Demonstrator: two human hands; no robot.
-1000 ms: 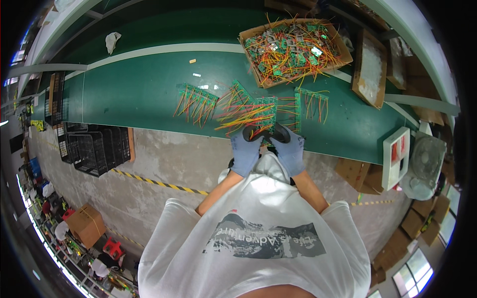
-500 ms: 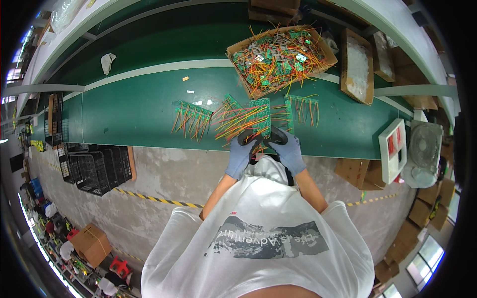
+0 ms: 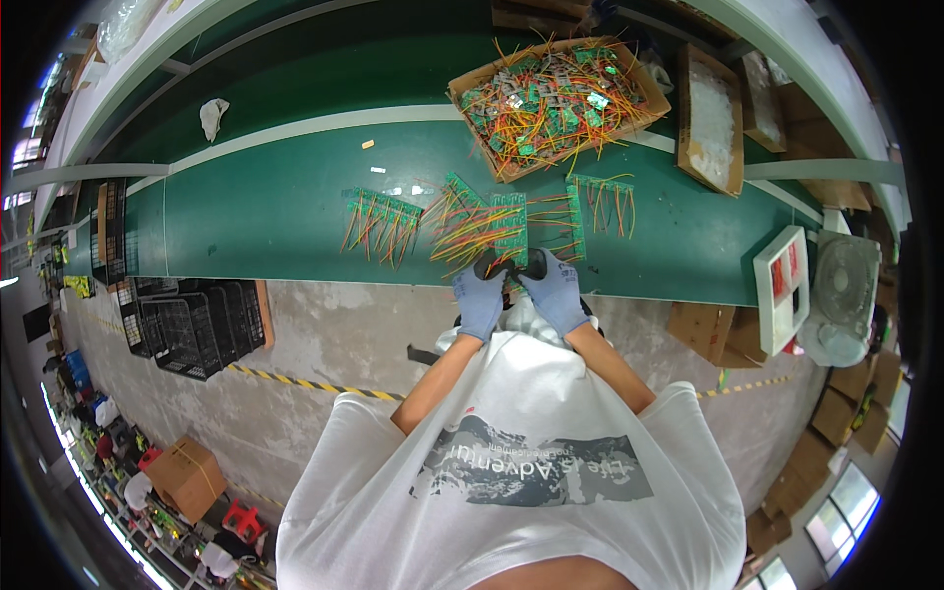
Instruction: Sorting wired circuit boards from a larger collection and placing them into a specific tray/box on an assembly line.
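Both hands wear blue-grey gloves with black fingertips and meet at the front edge of the bench. My left hand [image 3: 480,298] and my right hand [image 3: 553,295] are closed, side by side, on the near end of a green circuit board panel [image 3: 509,221]. Red and yellow wires fan out leftward from that panel. The fingers hide the gripped end. Other wired green boards lie to the left [image 3: 385,208], close behind on the left [image 3: 464,193], and to the right [image 3: 576,221].
A cardboard box [image 3: 654,116] heaped with small wired boards stands at the back. Right of it sits a carton of whitish pieces [image 3: 710,123]. A white tray with red parts [image 3: 762,295] and a fan [image 3: 843,295] are at the far right. Black crates [image 3: 202,329] stand at the left.
My hands have drawn closer together at the near end of the panel, and the right hand has turned more upright. Everything on the bench sits slightly higher in view.
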